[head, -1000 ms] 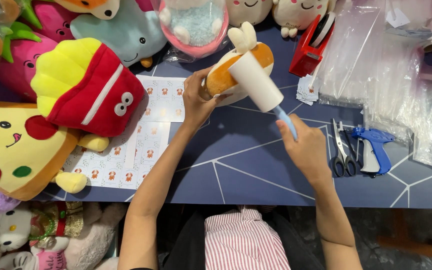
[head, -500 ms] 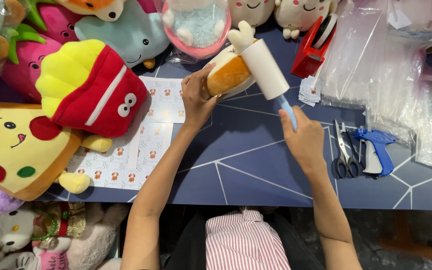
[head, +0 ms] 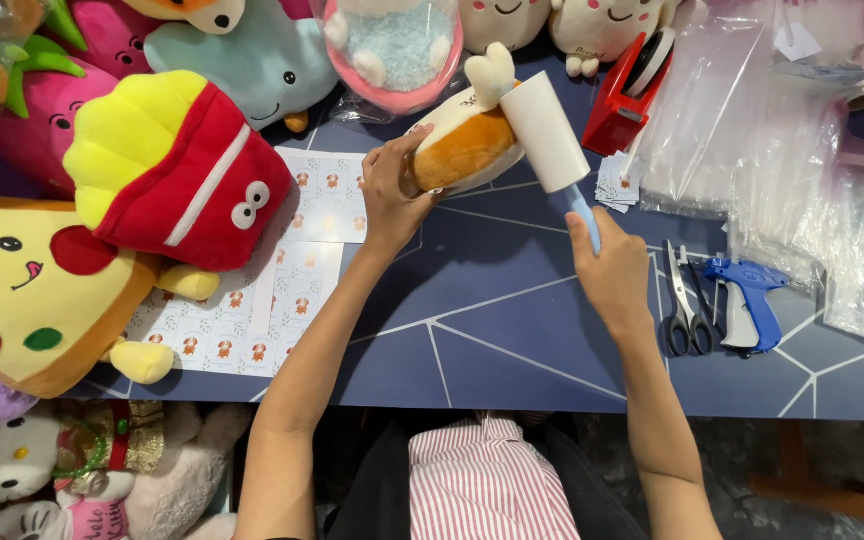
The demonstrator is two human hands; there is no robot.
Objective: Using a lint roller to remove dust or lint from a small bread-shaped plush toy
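My left hand grips a small orange and white plush toy and holds it against the dark blue table. My right hand is closed around the blue handle of a white lint roller. The roller's head lies on the toy's upper right side, next to its cream-coloured knob.
A red and yellow fries plush and a pizza slice plush lie at the left over sticker sheets. Scissors and a blue tagging gun rest at the right, near clear plastic bags and a red tape dispenser.
The lint roller has slid up and to the right along the plush toy. My left hand has turned the toy a little while keeping hold of it.
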